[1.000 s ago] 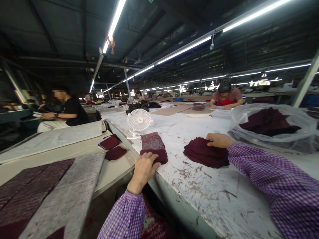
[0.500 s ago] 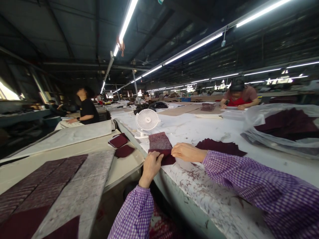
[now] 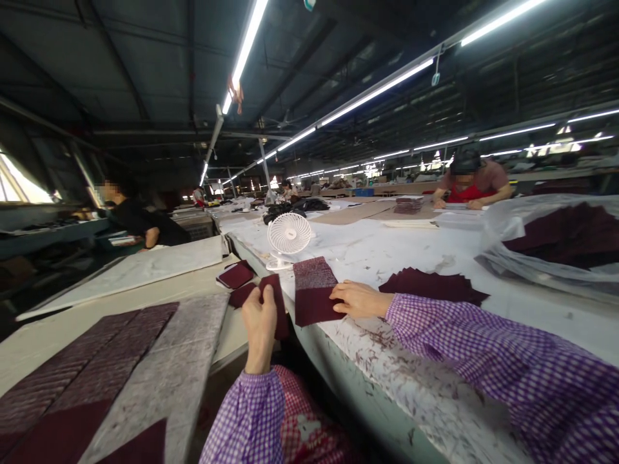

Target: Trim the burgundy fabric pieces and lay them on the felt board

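Observation:
My left hand (image 3: 261, 322) is closed on a small maroon fabric piece (image 3: 280, 316), held up over the gap between the two tables. Against the right edge of a maroon fabric panel (image 3: 314, 306) rests my right hand (image 3: 360, 299), its fingers stretched out and apart. That panel lies at the near corner of the white table, with a greyish speckled part (image 3: 314, 272) at its far end. Small maroon pieces (image 3: 236, 276) lie on the left table, just beyond my left hand. To the right of my right hand is a fanned pile of maroon pieces (image 3: 435, 285).
A white fan (image 3: 289, 233) stands beyond the panel. Long maroon strips (image 3: 91, 361) lie on a grey board (image 3: 159, 367) at left. A clear plastic bag (image 3: 503, 225) holds maroon pieces at right. One co-worker (image 3: 476, 180) sits across the table; another person (image 3: 140, 216) is at left.
My left hand has moved left, away from the panel, with a maroon piece in it. My right hand stays near the panel's edge. The person at left has shifted left and leans over.

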`<move>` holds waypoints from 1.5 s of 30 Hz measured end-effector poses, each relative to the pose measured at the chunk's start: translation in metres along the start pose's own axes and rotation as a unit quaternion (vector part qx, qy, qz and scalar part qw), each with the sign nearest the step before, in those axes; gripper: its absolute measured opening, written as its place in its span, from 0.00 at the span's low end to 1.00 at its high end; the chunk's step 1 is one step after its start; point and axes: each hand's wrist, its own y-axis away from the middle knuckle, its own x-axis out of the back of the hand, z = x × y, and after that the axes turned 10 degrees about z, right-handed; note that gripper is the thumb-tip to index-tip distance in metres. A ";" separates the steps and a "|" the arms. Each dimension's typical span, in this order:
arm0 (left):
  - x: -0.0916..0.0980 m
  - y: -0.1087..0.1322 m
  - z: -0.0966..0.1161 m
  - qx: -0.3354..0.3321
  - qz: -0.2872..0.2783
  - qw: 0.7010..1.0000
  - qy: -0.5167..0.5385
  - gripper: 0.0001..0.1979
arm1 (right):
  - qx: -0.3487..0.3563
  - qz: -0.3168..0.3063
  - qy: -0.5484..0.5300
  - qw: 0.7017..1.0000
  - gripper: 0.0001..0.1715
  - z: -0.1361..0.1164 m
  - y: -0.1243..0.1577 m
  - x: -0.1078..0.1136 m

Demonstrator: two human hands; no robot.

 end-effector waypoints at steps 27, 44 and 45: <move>-0.074 0.091 0.057 -0.289 -0.409 0.863 -0.061 0.09 | -0.162 -0.053 -0.170 0.971 0.20 0.019 0.090 0.067; -0.071 0.094 0.054 -0.313 -0.392 0.862 -0.071 0.10 | -0.024 -0.024 0.070 0.997 0.08 0.018 0.094 0.066; -0.071 0.094 0.055 -0.313 -0.391 0.863 -0.070 0.10 | -0.024 -0.023 0.075 0.997 0.07 0.017 0.094 0.066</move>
